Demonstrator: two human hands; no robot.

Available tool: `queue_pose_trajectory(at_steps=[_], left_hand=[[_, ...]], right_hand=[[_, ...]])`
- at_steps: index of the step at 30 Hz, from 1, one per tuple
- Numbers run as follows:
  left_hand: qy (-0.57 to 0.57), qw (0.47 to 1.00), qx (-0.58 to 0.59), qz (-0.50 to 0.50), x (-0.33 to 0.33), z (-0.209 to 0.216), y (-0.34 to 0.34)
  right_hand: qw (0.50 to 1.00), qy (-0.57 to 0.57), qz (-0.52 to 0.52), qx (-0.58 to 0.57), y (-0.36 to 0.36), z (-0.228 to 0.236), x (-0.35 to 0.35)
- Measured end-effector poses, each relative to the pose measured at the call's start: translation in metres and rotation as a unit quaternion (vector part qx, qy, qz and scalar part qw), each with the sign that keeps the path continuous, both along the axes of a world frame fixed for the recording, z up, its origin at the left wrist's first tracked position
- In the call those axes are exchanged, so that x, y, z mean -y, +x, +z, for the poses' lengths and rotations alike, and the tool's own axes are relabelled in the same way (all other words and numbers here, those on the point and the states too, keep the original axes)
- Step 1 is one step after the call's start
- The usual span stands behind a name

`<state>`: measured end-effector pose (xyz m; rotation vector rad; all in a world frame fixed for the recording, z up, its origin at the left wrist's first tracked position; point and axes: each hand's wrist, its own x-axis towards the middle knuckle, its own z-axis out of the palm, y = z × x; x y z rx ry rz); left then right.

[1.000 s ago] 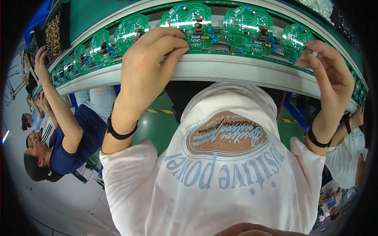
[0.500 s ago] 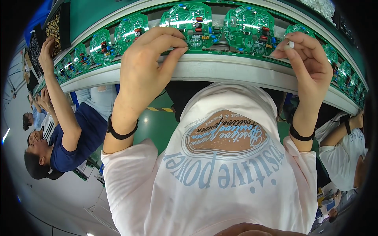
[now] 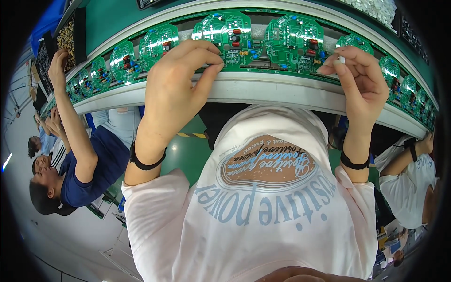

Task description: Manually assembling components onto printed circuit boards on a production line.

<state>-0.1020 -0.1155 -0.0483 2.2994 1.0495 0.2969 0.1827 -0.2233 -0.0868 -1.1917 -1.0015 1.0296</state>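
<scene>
My left hand (image 3: 177, 82) hangs over the near edge of a green circuit board (image 3: 221, 34), thumb and fingertips pinched together; anything between them is too small or hidden to make out. My right hand (image 3: 366, 80) is closed on a small white connector-like part (image 3: 341, 59), pinched between thumb and fingers. It hovers at the near right side of a second green circuit board (image 3: 286, 41). Both boards carry red, blue and black components and sit in a long row along a rail.
A pale metal rail (image 3: 268, 83) runs along the near side of the boards. Beyond the line lie a heap of white parts (image 3: 373, 10) and a black bin of yellowish parts (image 3: 67, 43). A co-worker in dark blue (image 3: 110, 150) reaches to the line at left; another person (image 3: 408, 181) is at right.
The boards and rail appear slightly lower in the picture. My right hand has shifted a little left and down, still pinching the white part. My left hand keeps nearly the same pose.
</scene>
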Motion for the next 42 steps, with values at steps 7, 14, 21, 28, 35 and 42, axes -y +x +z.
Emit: queue_pose_trajectory(at_steps=[7, 14, 21, 28, 35, 42], left_hand=[[0.025, 1.000, -0.015, -0.001, 0.003, 0.001, 0.003], [0.092, 0.995, -0.032, -0.038, 0.006, 0.001, 0.009], [0.136, 0.983, -0.094, -0.083, 0.008, 0.019, 0.023], [0.120, 0.981, -0.101, -0.116, -0.027, 0.043, 0.056], [0.286, 0.947, 0.028, -0.145, -0.100, 0.017, 0.145], [0.318, 0.931, 0.069, -0.163, -0.113, 0.007, 0.160]], right_hand=[[0.999, 0.012, -0.014, 0.050, -0.005, -0.001, 0.002], [0.997, 0.022, -0.008, 0.077, -0.007, 0.000, 0.002], [0.995, 0.004, -0.028, 0.095, -0.009, 0.006, 0.001], [0.976, 0.026, -0.011, 0.218, 0.001, 0.020, 0.003], [0.982, -0.004, -0.023, 0.189, 0.002, 0.026, 0.001], [0.974, -0.011, -0.036, 0.222, 0.005, 0.028, 0.008]])
